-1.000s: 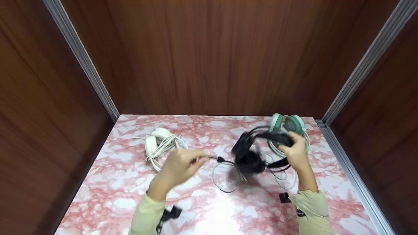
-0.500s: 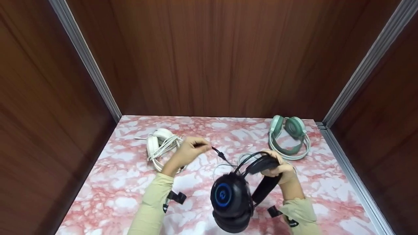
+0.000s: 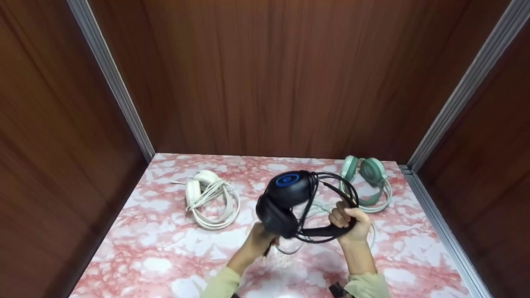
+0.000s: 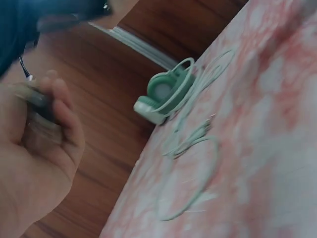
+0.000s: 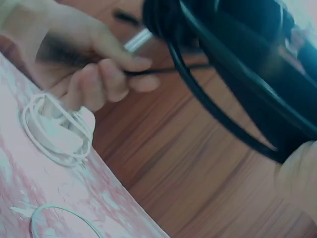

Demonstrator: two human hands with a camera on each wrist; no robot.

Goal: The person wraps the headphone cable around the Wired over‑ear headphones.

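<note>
Black headphones with a blue ring on the ear cup are held up over the table in the head view. My right hand grips their headband, with the fingers curled round it. Below the ear cups, my left hand is partly hidden behind them. In the right wrist view, that hand's fingers pinch a thin black cable that runs toward the headphones. A dark piece of it shows blurred inside the curled left fingers in the left wrist view.
White headphones wrapped in their cord lie on the left of the pink marbled table. Green headphones lie at the back right, and their pale cable loops across the middle. Wooden panels wall in the back and sides.
The black headphones were swung toward the front, then lifted and turned so the ear cups point left. My left hand, pinching the cable, has come down toward the front, under the ear cups.
</note>
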